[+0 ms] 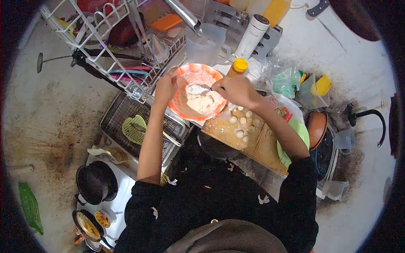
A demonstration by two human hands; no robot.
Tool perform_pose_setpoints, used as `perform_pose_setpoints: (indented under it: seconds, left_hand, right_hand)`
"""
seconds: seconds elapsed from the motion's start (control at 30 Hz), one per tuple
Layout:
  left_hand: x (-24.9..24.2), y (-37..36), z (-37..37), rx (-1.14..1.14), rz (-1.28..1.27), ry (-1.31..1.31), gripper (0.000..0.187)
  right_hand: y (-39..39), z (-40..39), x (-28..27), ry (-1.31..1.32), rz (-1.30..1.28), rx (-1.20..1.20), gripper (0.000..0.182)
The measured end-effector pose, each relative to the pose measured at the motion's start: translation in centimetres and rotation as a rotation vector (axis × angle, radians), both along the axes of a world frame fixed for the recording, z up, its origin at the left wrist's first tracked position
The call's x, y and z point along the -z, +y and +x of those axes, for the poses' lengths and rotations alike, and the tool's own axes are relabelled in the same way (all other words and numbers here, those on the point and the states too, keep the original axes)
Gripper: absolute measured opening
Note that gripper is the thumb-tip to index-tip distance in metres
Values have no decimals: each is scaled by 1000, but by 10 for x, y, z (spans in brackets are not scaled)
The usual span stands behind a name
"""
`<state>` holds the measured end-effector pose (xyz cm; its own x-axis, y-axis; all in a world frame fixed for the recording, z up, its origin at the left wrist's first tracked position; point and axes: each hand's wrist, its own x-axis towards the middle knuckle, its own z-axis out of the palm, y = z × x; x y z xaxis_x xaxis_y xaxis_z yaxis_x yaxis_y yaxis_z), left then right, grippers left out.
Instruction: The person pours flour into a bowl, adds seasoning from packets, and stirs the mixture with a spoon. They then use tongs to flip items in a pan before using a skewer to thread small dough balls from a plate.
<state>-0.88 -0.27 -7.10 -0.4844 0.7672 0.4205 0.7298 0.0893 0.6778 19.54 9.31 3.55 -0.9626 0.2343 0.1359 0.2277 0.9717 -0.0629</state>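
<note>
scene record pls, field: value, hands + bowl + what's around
view: head camera, looking down from above
left hand: grips the rim of the orange bowl
right hand: holds a spoon in the bowl
bowl contents: white flour-like mix
cutting board: wooden, right of bowl, small white dough balls on it
yellow-capped bottle: just behind right hand
dish rack: white wire, left of bowl
black pot: lower left

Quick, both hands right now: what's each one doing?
Left hand: closed on the rim of the orange bowl.
Right hand: closed on a spoon in the flour.
</note>
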Motion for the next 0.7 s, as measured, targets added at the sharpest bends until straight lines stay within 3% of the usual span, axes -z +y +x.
perform_pose_setpoints:
  seconds: [0.13,0.3,0.4,0.5,0.63,0.7]
  left_hand:
    - [1,-1,1,-10,-8,-4,40]
    - [0,0,-1,-20,-85,-41,39]
    - [1,-2,0,-32,-47,-35,39]
    - [-9,-6,9,-36,6,-22,38]
    - [-12,-4,12,-76,-49,-51,37]
    - [-9,-1,8,-61,-41,-30,37]
  right_hand:
    - [14,1,14,-121,-111,96,20]
    - [-3,12,-24,-170,392,124,13]
    - [-15,8,-40,-87,467,154,10]
    - [-21,-1,-15,-281,425,198,9]
    - [-44,10,-20,-248,126,-42,11]
    - [-42,10,-26,-259,154,-30,13]
